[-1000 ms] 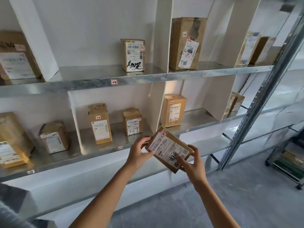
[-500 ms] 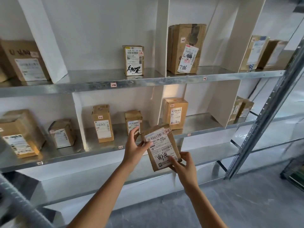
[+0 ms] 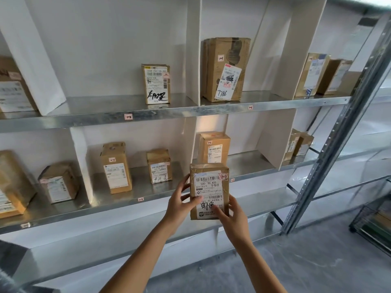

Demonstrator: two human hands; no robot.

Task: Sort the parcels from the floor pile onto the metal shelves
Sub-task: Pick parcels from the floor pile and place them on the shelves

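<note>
Left hand (image 3: 179, 205) grasps the left edge of a small brown cardboard parcel (image 3: 208, 187) with a white shipping label, thumb laid across the label, fingers curled behind; right hand (image 3: 234, 218) grasps the lower right corner, thumb on the label's bottom; both hands clasp it, neither is free; the parcel hangs upright in the air, long axis vertical, label towards the viewer, resting on no shelf; a small pink square sticker (image 3: 223, 177) at its upper right corner seems to read 2-3, though the writing is tiny; directly behind the parcel runs the front edge of the grey galvanised metal middle shelf (image 3: 251, 163); a white upright divider panel (image 3: 190, 140) stands on that shelf just left of the parcel's line; in the compartment right of the divider, one plain brown cardboard box (image 3: 213, 148) stands upright near the divider, with bare shelf to its right; the likely slot therefore lies ahead, slightly up and to the right of the grip, on the right hand's side; kept vertical, the parcel should fit beside that box
</note>
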